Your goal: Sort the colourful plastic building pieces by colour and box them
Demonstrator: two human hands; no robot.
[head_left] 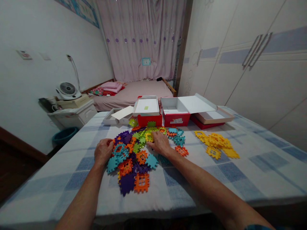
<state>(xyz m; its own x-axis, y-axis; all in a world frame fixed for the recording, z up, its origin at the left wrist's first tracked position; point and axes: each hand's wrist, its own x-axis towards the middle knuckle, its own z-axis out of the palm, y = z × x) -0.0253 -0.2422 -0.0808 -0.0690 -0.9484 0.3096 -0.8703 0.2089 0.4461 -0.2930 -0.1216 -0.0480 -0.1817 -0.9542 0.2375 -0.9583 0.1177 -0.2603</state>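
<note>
Person seen only as 2 arms + hands. L hand (pixel 103 151) & R hand (pixel 161 143) both bare, as are the wrists & forearms. R arm (pixel 206 188): thin sliver of teal-blue sleeve (pixel 256 227) at near-right corner, by upper arm. L arm (pixel 83 198): bare to near edge of frame; any sleeve out of view. Rest of body out of frame.

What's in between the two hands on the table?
In the head view, a heap of plastic tiles lies between the left hand and right hand: teal, orange, green and purple.
</note>
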